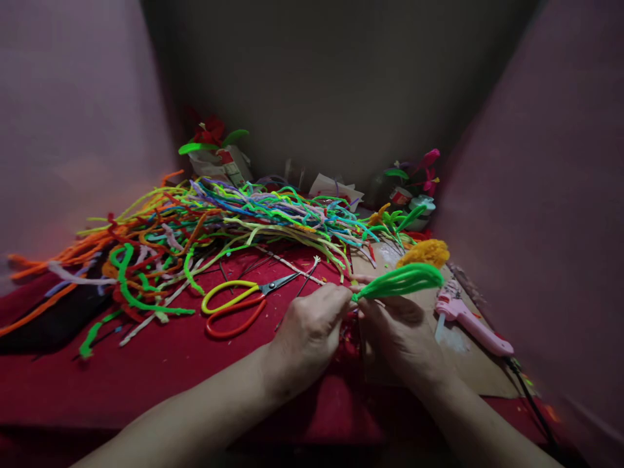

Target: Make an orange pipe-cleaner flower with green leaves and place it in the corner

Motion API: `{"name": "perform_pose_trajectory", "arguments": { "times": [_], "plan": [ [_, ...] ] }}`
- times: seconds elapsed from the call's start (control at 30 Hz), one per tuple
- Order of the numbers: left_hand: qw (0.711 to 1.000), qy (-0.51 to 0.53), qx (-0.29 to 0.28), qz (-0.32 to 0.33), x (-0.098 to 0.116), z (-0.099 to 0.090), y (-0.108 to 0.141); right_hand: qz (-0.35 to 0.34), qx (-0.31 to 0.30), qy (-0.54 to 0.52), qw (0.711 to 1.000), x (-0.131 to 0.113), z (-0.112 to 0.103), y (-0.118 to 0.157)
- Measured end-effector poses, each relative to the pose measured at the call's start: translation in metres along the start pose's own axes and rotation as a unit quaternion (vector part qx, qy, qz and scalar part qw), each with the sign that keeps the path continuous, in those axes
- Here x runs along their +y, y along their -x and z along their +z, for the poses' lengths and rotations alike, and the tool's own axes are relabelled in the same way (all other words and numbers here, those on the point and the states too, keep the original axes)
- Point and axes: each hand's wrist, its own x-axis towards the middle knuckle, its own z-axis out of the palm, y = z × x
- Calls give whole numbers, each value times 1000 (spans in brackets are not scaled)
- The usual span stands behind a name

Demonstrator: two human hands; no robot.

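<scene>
A looped bundle of green pipe cleaners [407, 281], shaped like a leaf, points up and right from between my hands. My left hand [314, 325] is closed, its thumb and fingers pinching the narrow end of the loops. My right hand [402, 335] supports the same narrow end from the right, thumb close to it and fingers partly hidden behind the green loops. Just beyond the loops shows a fuzzy yellow-orange piece [424, 253]. Left of my left hand, scissors [238, 302] with one yellow and one red handle lie with blades pointing right.
A large heap of coloured pipe cleaners [273, 211] spreads across the red cloth [180, 383]. At right, a pink glue gun [472, 322] with a black cord rests on cardboard [404, 377]. Pipe-cleaner flowers, red [209, 130] and pink [429, 170], stand at the back.
</scene>
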Motion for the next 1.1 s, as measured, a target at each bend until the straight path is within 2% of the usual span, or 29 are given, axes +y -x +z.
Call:
{"name": "perform_pose_trajectory", "arguments": {
  "times": [0.1, 0.2, 0.27, 0.37, 0.47, 0.5, 0.53, 0.57, 0.6, 0.63, 0.67, 0.73, 0.77, 0.8, 0.87, 0.9, 0.97, 1.1],
  "plan": [
    [981, 161, -27, -108, 7, -6, -7, 12, -44, -51, 998, 1, -1, -1],
    [930, 288, -73, -216, 12, -12, -12, 18, -51, -82, 995, 0, -2, -3],
    [881, 373, -104, -271, 13, -13, -13, 17, -59, -79, 995, -1, -5, -3],
    [792, 496, -160, -318, 9, -13, -12, -3, -82, -51, 995, -2, -11, -5],
    [694, 596, -233, -330, 3, -12, -12, -29, -113, -36, 993, -3, -15, -6],
    [671, 615, -253, -327, 1, -12, -12, -29, -119, -43, 992, -3, -14, -7],
    [660, 623, -267, -322, -1, -12, -13, -22, -120, -57, 991, -3, -13, -7],
    [665, 619, -273, -316, -2, -12, -14, -11, -114, -75, 991, -3, -11, -8],
    [691, 597, -267, -309, -2, -13, -15, 6, -103, -94, 990, -3, -8, -8],
    [738, 552, -247, -300, -1, -13, -16, 21, -90, -109, 990, -3, -6, -10],
    [805, 480, -209, -281, 0, -13, -17, 35, -78, -117, 989, -3, -3, -11],
    [940, 259, -100, -198, 3, -13, -19, 36, -60, -117, 991, -4, 2, -16],
    [980, 127, -50, -144, 4, -13, -19, 24, -56, -108, 992, -5, 3, -20],
    [995, 5, -21, -94, 4, -12, -20, 10, -57, -94, 994, -6, 4, -23],
    [985, -171, -20, -27, 1, -11, -22, -20, -71, -57, 996, -8, 5, -30],
    [976, -215, -33, -13, -1, -11, -24, -32, -78, -38, 996, -9, 4, -34],
    [975, -219, -40, -4, -7, -12, -29, -52, -94, -12, 994, -11, 4, -40],
    [999, -42, -3, -30, -11, -16, -42, -76, -115, 14, 990, -13, 2, -48]
  ]
}}
